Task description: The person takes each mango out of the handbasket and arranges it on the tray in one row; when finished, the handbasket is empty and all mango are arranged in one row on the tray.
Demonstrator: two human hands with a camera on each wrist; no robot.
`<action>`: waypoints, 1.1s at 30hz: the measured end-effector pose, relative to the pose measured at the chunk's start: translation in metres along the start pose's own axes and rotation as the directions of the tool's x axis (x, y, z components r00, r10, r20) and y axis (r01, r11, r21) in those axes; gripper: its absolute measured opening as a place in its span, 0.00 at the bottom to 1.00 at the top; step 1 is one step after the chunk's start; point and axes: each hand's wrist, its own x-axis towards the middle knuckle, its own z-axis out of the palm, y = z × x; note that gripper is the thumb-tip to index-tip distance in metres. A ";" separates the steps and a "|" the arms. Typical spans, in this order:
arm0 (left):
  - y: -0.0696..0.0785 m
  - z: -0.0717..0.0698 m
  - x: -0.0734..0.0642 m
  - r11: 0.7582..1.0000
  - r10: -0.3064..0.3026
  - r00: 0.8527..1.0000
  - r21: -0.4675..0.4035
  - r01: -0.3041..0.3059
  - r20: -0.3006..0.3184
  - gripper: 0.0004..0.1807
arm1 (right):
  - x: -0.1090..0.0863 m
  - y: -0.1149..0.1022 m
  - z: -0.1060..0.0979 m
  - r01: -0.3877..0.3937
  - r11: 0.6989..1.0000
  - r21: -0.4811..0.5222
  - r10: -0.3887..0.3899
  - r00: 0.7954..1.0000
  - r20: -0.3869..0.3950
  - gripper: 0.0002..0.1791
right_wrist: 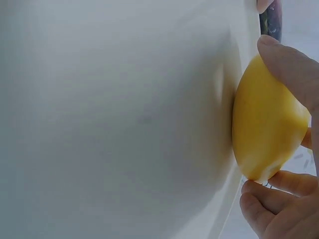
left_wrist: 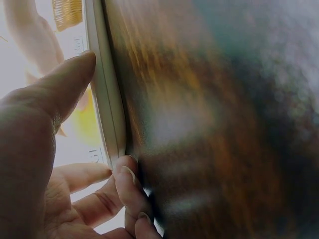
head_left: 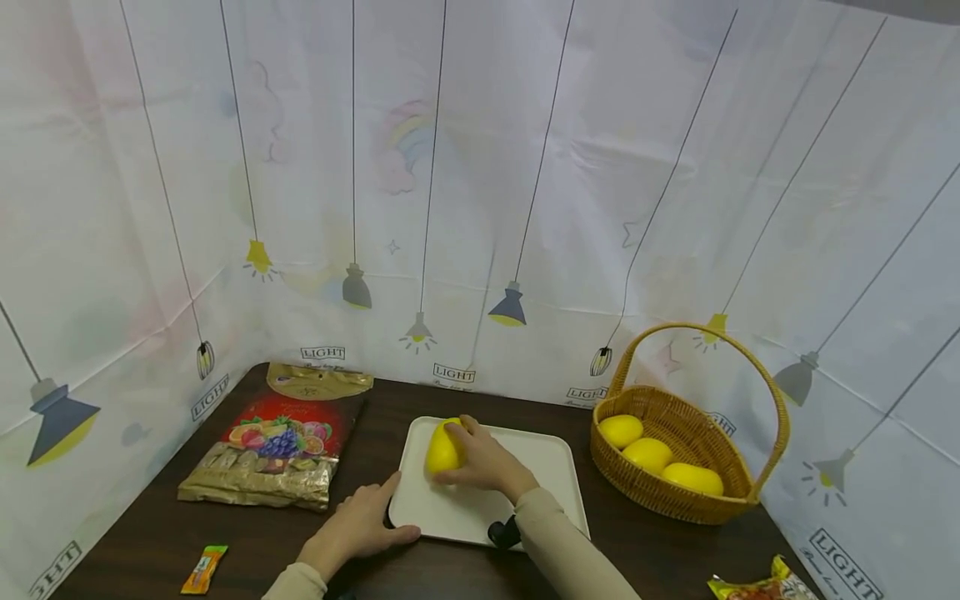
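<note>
My right hand [head_left: 480, 458] grips a yellow lemon [head_left: 444, 450] over the left part of a white tray [head_left: 525, 454]. Seen from the right wrist, the thumb lies on one end of the lemon [right_wrist: 266, 119] and fingertips meet the other end, its side close against the tray surface. My left hand [head_left: 363, 521] is at the tray's near left corner. In the left wrist view its thumb [left_wrist: 75, 79] lies over the tray rim [left_wrist: 107, 84], while curled fingers [left_wrist: 132, 191] hold the outer corner.
A wicker basket [head_left: 667, 500] with three lemons [head_left: 647, 454] stands right of the tray. A red and gold fruit candy bag [head_left: 281, 442] lies to the left. An orange wrapped candy [head_left: 204, 570] sits near left; a yellow packet [head_left: 765, 583] is near right. Printed curtains [head_left: 480, 208] enclose the table.
</note>
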 end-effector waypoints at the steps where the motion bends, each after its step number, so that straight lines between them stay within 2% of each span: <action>1: 0.000 0.001 0.000 1.000 0.001 1.000 -0.001 -0.001 0.003 0.54 | 0.002 -0.001 0.000 0.000 1.000 -0.004 0.000 1.000 0.008 0.44; 8: 0.001 0.003 -0.002 1.000 0.012 1.000 -0.003 -0.012 0.007 0.54 | 0.009 -0.009 0.002 -0.028 1.000 0.007 0.027 0.998 0.052 0.46; 24: -0.001 0.002 0.000 1.000 0.019 1.000 0.001 -0.019 0.006 0.55 | 0.022 -0.023 0.005 -0.011 0.999 0.031 0.008 0.997 0.080 0.47; 33: -0.002 0.000 0.000 0.999 0.046 0.999 -0.012 -0.046 -0.005 0.54 | 0.023 -0.023 0.008 -0.011 1.000 0.004 0.010 0.997 0.082 0.50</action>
